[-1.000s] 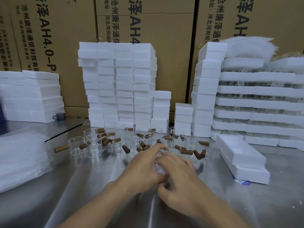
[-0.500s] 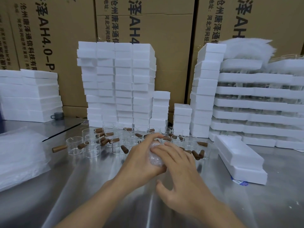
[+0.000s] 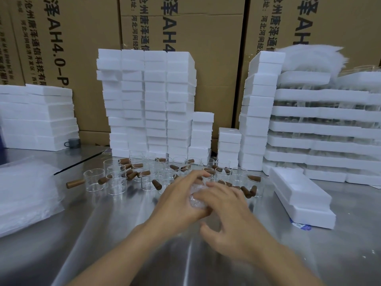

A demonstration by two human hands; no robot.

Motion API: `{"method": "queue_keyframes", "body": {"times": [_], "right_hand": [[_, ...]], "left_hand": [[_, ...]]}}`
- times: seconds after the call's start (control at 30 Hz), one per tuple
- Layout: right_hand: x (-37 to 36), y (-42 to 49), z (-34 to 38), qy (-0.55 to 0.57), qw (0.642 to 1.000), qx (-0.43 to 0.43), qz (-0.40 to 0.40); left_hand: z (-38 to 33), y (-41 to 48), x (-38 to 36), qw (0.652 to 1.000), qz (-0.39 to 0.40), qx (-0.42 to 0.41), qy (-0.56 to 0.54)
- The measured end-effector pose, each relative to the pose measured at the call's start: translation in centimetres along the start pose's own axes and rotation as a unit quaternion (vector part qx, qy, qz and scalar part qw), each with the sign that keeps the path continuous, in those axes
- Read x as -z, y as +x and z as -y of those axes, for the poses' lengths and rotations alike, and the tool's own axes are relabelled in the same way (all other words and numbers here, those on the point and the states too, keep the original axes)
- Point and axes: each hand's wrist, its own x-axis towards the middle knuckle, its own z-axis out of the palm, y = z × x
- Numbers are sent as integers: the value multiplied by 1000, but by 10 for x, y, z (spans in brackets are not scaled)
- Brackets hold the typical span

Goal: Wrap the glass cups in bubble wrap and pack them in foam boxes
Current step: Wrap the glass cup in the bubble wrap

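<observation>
Above the steel tabletop (image 3: 82, 234) our left fingers (image 3: 196, 174) curl round the wrapped cup (image 3: 195, 201), right fingers (image 3: 218, 187) pressing it, foam box (image 3: 299, 190) nearer our right.

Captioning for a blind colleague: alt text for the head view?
The left hand grips a bubble wrap bundle and the right hand presses on it over a steel table. Behind stand bare glass cups with brown handles, stacked foam boxes and cardboard cartons.
</observation>
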Motion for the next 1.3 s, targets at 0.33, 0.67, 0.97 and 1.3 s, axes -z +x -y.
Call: {"method": "queue_keyframes", "body": {"times": [0.33, 0.67, 0.97, 1.3], "right_hand": [[41, -15, -93, -78, 910, -371, -168], [48, -30, -116, -109, 855, -482, -154], [53, -5, -71, -39, 928, -254, -270], [22, -2, -38, -54, 989, -126, 48]], "left_hand": [[31, -3, 2, 993, 101, 57, 23], [31, 2, 26, 969, 179, 69, 157], [30, 5, 40, 974, 173, 103, 108], [20, 23, 74, 903, -245, 196, -294]]}}
